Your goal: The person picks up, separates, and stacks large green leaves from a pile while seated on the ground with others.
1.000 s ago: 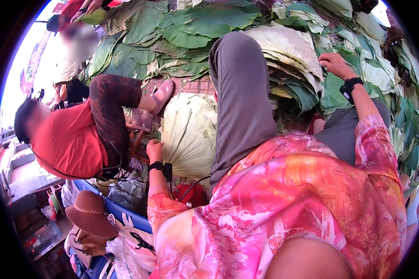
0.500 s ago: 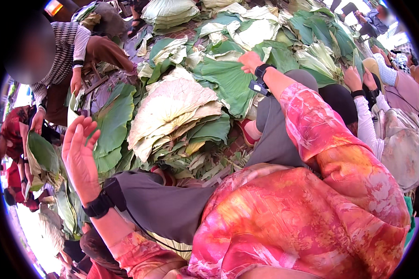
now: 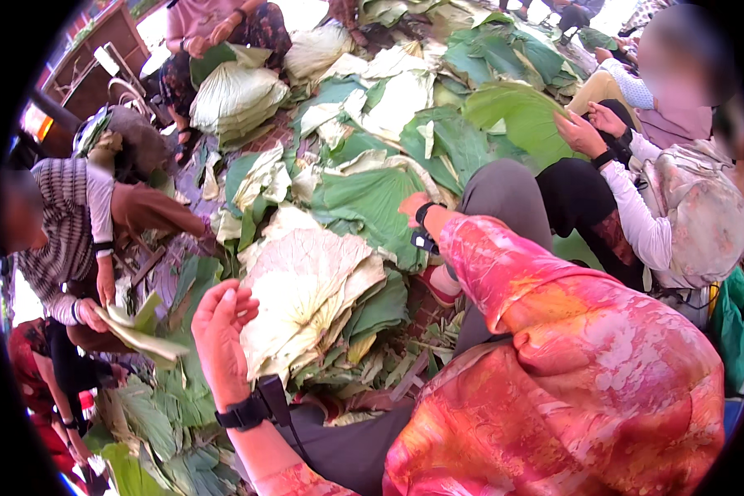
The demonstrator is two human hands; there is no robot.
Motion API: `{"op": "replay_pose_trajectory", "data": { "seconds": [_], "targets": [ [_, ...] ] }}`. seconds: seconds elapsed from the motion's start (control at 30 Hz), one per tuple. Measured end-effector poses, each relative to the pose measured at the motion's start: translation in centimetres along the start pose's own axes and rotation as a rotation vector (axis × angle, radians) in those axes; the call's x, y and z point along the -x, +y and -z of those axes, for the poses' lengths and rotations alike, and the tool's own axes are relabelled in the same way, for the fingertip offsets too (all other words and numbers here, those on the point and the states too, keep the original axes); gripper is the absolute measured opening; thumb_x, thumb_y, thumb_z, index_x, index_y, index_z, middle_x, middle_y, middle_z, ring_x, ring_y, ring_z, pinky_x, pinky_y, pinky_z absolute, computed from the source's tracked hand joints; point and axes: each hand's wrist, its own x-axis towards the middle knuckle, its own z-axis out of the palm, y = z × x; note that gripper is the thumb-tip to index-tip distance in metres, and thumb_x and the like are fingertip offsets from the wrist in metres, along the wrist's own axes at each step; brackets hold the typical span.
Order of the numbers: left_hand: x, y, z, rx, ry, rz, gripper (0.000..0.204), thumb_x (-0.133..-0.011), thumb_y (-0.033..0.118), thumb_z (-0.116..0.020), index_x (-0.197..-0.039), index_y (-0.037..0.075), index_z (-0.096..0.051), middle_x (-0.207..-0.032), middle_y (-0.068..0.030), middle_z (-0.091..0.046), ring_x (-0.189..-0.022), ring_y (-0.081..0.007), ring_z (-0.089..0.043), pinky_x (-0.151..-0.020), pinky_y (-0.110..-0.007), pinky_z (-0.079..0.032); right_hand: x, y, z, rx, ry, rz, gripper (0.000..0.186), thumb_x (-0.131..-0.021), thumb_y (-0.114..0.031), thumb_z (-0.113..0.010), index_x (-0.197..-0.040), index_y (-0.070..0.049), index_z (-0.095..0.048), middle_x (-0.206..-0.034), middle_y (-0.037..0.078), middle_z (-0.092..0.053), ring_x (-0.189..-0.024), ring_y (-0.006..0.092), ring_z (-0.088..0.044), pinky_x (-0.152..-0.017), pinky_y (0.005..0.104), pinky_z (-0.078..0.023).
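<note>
My left hand [image 3: 225, 332] is raised beside a stack of pale, folded lotus leaves [image 3: 312, 281]. Its fingers are loosely bent and apart, and nothing is in them. Farther off and to the right, my right hand [image 3: 413, 208] is at the right edge of a broad green lotus leaf [image 3: 365, 203] lying on the heap. The fingers of that hand look curled, and what they hold, if anything, is hidden. Darker green leaves [image 3: 377, 307] stick out from under the right side of the pale stack.
Loose leaves [image 3: 388, 103] cover the ground ahead. To the right a seated person holds a large green leaf [image 3: 521, 116]; to the left another holds a folded leaf [image 3: 145, 331]. A person at the far left sits behind a pale leaf stack [image 3: 238, 99]. My knee [image 3: 508, 194] rises near my right hand.
The view has shifted, so the leaf heap appears lower. My right hand has come nearer to me along the green leaf. My left hand has moved right, closer to the pale stack.
</note>
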Motion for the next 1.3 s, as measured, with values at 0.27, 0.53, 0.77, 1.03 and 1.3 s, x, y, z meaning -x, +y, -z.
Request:
{"op": "replay_pose_trajectory", "data": {
  "seconds": [0.27, 0.53, 0.77, 1.03, 1.3],
  "targets": [
    [-0.4, 0.7, 0.1, -0.009, 0.088, -0.005, 0.019, -0.089, 0.016, -0.058, -0.102, 0.002, -0.059, -0.083, -0.0072, -0.065, -0.069, -0.015, -0.063, -0.064, -0.027, -0.052, 10.4, -5.3, -1.3, 0.224, 0.413, 0.162, 0.035, -0.072, -0.037, -0.065, -0.097, -0.014, -0.069, -0.102, 0.015, -0.066, -0.095, 0.0331, -0.063, -0.081, 0.0416, -0.05],
    [-0.6, -1.1, 0.3, 0.012, 0.091, 0.035, 0.021, -0.09, 0.019, -0.058, -0.103, 0.003, -0.058, -0.082, -0.0075, -0.064, -0.067, -0.0156, -0.062, -0.059, -0.027, -0.051, 22.3, -17.3, 2.6, -0.078, 0.395, 0.641, 0.027, -0.076, -0.021, -0.052, -0.098, -0.014, -0.067, -0.094, 0.021, -0.064, -0.087, 0.0383, -0.062, -0.077, 0.046, -0.05],
    [-1.2, -0.4, -1.5, 0.28, -0.007, 0.209, 0.05, -0.094, 0.039, -0.047, -0.123, -0.002, -0.045, -0.119, -0.0203, -0.052, -0.115, -0.0393, -0.048, -0.098, -0.053, -0.039, 29.2, -23.8, 4.7, -0.116, 0.457, 1.334, 0.014, -0.078, -0.015, -0.056, -0.087, -0.015, -0.067, -0.082, 0.013, -0.057, -0.082, 0.0341, -0.057, -0.069, 0.0434, -0.046],
    [-3.7, -0.1, 2.5, 0.43, -0.268, -0.02, 0.081, -0.088, 0.057, -0.046, -0.144, 0.005, -0.018, -0.147, -0.0177, -0.025, -0.13, -0.0417, -0.031, -0.106, -0.059, -0.028, 37.4, -22.5, -1.4, 0.223, 0.228, 2.132, 0.005, -0.073, -0.012, -0.057, -0.07, -0.016, -0.057, -0.073, 0.006, -0.046, -0.08, 0.0262, -0.052, -0.062, 0.0388, -0.043],
    [-4.2, -3.3, 4.4, 0.73, 0.186, 0.006, 0.033, -0.082, -0.007, -0.057, -0.114, -0.002, -0.054, -0.111, -0.0119, -0.062, -0.103, -0.0237, -0.058, -0.096, -0.042, -0.043, 34.0, -22.0, -5.0, 0.048, 0.143, 1.546, 0.019, -0.071, -0.007, -0.051, -0.087, -0.007, -0.061, -0.082, 0.011, -0.059, -0.083, 0.0348, -0.058, -0.065, 0.0439, -0.047]
  ]
}}
